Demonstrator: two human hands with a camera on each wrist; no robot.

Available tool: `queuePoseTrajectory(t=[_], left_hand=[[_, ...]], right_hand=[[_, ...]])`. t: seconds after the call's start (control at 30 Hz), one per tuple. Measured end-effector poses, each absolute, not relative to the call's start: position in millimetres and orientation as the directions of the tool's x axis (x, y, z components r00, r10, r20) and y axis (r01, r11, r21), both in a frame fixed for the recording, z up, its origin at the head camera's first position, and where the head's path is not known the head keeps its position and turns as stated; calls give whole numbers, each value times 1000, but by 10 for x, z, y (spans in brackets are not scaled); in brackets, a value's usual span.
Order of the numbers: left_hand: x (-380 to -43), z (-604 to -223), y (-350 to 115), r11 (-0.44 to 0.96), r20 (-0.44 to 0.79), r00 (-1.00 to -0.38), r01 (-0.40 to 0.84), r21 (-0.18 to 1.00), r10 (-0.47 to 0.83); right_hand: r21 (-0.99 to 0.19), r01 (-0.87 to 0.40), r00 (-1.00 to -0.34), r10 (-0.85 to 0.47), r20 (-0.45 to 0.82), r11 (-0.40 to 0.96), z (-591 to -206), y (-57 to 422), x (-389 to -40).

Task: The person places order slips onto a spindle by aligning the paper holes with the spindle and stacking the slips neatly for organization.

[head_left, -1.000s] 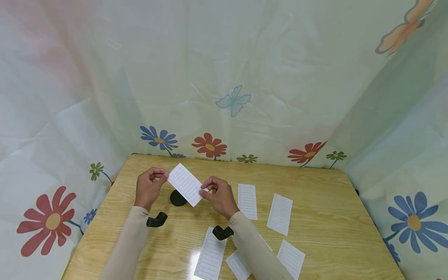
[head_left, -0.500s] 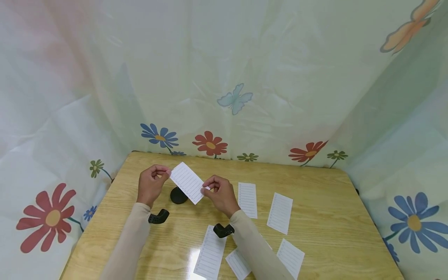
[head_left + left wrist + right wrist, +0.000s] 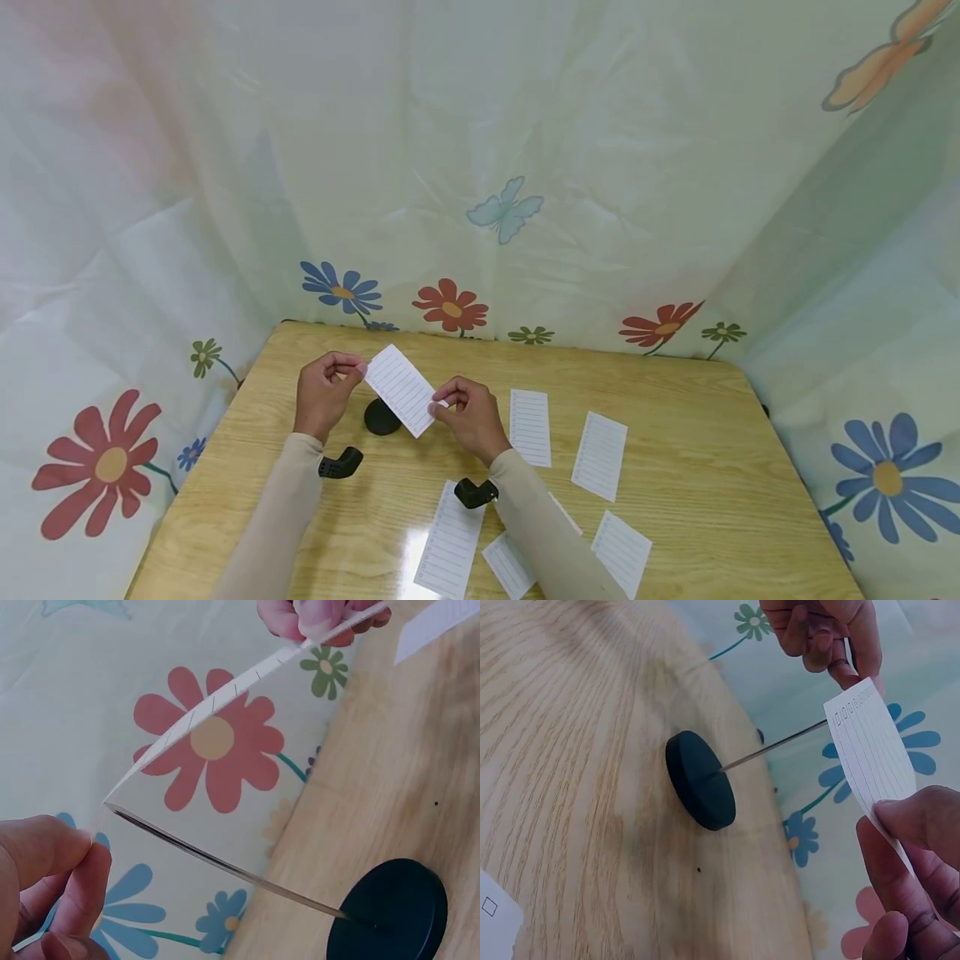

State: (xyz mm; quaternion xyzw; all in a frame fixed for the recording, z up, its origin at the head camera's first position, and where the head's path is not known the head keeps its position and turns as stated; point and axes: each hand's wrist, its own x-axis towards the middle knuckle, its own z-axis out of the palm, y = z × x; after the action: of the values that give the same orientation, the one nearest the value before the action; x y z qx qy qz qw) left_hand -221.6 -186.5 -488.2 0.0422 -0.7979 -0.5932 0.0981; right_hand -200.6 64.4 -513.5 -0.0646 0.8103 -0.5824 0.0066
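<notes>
Between both hands a white ruled paper slip point(image 3: 401, 390) with a column of small check boxes is held tilted and slightly bowed. My left hand point(image 3: 322, 396) pinches its left corner, and my right hand point(image 3: 472, 417) pinches the opposite end between thumb and fingers. Beneath it stands a paper spike with a round black base point(image 3: 381, 419) and a thin metal rod point(image 3: 232, 868). The rod's upper end meets the underside of the slip near the left hand; whether it has pierced the paper I cannot tell.
Several similar slips lie on the wooden table point(image 3: 697, 467): one upright slip point(image 3: 530, 427), a slanted slip point(image 3: 600, 456), a nearer slip point(image 3: 622, 552) and a long slip point(image 3: 450, 542). Others lie partly under the right sleeve point(image 3: 551, 533). A flowered curtain point(image 3: 585, 250) surrounds the table.
Both hands and the slip have shifted very slightly to the right, and the head view has moved a little too. The hold on the slip is the same.
</notes>
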Motion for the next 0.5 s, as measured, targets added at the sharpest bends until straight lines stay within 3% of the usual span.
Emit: queuePoseTrajectory(t=[0.5], left_hand=[[-2219,-5185,-1900,359,76,-978,0,933,-196]], right_hand=[[-934,-60,-993,-115,21,351,-5301,648,-2004]])
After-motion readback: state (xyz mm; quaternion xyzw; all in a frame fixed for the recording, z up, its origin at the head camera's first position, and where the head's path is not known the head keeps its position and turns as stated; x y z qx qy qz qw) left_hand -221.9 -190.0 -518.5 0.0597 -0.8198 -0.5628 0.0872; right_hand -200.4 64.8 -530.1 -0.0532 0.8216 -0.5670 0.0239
